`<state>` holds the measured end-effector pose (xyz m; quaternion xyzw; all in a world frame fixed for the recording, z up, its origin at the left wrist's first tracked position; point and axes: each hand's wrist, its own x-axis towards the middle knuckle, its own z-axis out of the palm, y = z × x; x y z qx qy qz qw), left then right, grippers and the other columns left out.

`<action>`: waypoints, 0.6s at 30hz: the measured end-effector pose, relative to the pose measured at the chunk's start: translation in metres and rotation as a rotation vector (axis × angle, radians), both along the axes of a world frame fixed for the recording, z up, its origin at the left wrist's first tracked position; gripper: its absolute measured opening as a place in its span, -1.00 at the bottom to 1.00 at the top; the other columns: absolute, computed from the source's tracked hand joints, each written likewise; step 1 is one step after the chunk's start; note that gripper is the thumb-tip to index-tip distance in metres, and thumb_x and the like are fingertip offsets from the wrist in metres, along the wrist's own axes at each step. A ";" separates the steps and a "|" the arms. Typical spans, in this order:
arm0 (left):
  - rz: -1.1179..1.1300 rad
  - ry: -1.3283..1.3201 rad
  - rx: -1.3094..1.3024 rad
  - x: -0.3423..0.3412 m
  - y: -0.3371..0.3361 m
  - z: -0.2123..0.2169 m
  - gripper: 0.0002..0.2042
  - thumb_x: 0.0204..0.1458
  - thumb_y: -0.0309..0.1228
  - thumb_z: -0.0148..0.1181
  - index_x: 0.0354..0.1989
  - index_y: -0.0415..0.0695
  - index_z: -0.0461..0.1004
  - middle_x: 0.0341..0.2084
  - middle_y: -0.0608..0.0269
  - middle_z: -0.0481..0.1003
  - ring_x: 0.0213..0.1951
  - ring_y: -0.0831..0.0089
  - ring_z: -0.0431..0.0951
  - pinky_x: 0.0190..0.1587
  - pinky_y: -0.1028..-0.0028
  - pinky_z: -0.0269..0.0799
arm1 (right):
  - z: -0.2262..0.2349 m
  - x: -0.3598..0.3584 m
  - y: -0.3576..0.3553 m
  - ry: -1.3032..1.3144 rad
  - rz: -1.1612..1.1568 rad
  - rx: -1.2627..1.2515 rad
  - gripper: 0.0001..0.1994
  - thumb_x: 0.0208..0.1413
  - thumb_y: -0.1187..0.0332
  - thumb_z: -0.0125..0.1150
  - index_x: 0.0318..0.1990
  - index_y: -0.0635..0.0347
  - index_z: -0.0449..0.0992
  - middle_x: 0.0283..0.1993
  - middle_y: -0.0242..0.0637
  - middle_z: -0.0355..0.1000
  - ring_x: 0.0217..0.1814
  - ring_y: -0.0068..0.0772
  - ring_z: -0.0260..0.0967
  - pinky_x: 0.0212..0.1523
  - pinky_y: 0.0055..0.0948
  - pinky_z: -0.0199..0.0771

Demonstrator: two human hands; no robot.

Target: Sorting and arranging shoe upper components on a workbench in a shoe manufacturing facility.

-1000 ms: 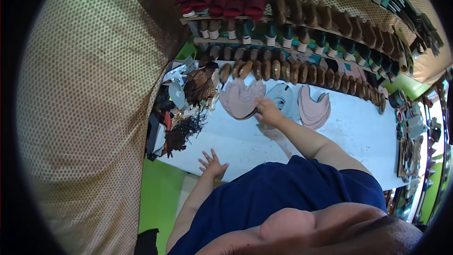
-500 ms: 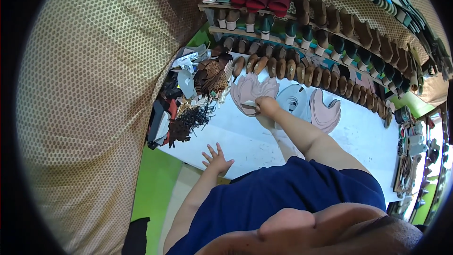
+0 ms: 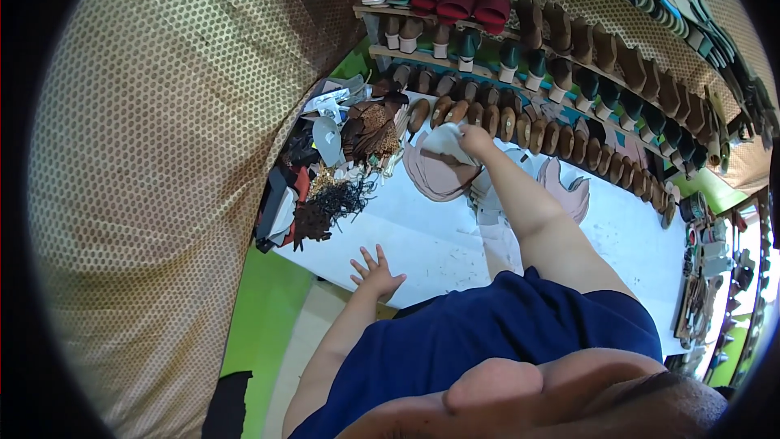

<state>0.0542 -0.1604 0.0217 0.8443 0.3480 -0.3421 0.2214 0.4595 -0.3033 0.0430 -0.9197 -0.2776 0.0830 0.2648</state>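
My right hand [image 3: 475,142] reaches across the white table [image 3: 431,236] and grips a pale cut sheet [image 3: 448,141], lifting it off a stack of pinkish leather pieces [image 3: 435,175]. My left hand [image 3: 375,271] lies flat near the table's front edge, fingers spread, holding nothing. A second pile of pinkish cut pieces [image 3: 569,187] lies to the right of my right forearm.
A heap of dark leather scraps and strips [image 3: 333,187] sits at the table's left end. Rows of brown shoe soles [image 3: 520,122] line the back edge, with shelves of red and brown sandals [image 3: 455,4] above. A patterned curtain [image 3: 162,154] hangs on the left; tools [image 3: 703,252] lie far right.
My right hand has moved farther back and lifted a pale sheet off the pinkish stack. My left hand has stayed flat near the front edge.
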 end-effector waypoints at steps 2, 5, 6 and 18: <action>0.004 0.002 -0.004 -0.001 0.001 -0.001 0.20 -0.04 0.20 0.25 0.48 0.17 -0.64 0.44 -0.14 -0.75 0.41 -0.41 -0.70 0.34 -0.35 -0.53 | 0.006 -0.005 0.005 -0.010 0.063 -0.072 -0.69 -0.02 0.31 0.23 -0.07 0.09 0.61 -0.13 0.01 0.56 -0.07 0.08 0.52 -0.01 -0.10 0.49; 0.005 -0.019 0.010 -0.002 -0.002 0.002 0.20 -0.05 0.21 0.26 0.49 0.18 -0.63 0.44 -0.13 -0.74 0.41 -0.40 -0.69 0.35 -0.34 -0.52 | 0.002 -0.014 0.005 -0.008 0.156 -0.155 -0.68 -0.05 0.18 0.29 -0.13 0.05 0.65 -0.18 -0.07 0.58 -0.11 0.02 0.52 -0.05 -0.14 0.49; 0.004 -0.020 0.012 -0.003 -0.001 0.001 0.20 -0.05 0.21 0.26 0.49 0.18 -0.63 0.44 -0.13 -0.74 0.41 -0.40 -0.69 0.35 -0.34 -0.52 | -0.001 -0.020 0.005 -0.009 0.159 -0.154 -0.68 -0.05 0.18 0.29 -0.13 0.05 0.65 -0.18 -0.07 0.58 -0.11 0.02 0.52 -0.05 -0.14 0.49; -0.086 -0.097 0.108 -0.008 -0.007 -0.004 0.08 0.05 0.25 0.10 0.51 0.10 -0.50 0.48 -0.08 -0.64 0.45 -0.29 -0.64 0.35 -0.35 -0.52 | 0.003 -0.080 -0.005 0.013 -0.020 -0.268 -0.71 0.07 0.05 0.20 -0.18 -0.07 0.70 -0.01 -0.19 0.57 0.09 -0.01 0.45 0.27 0.32 0.14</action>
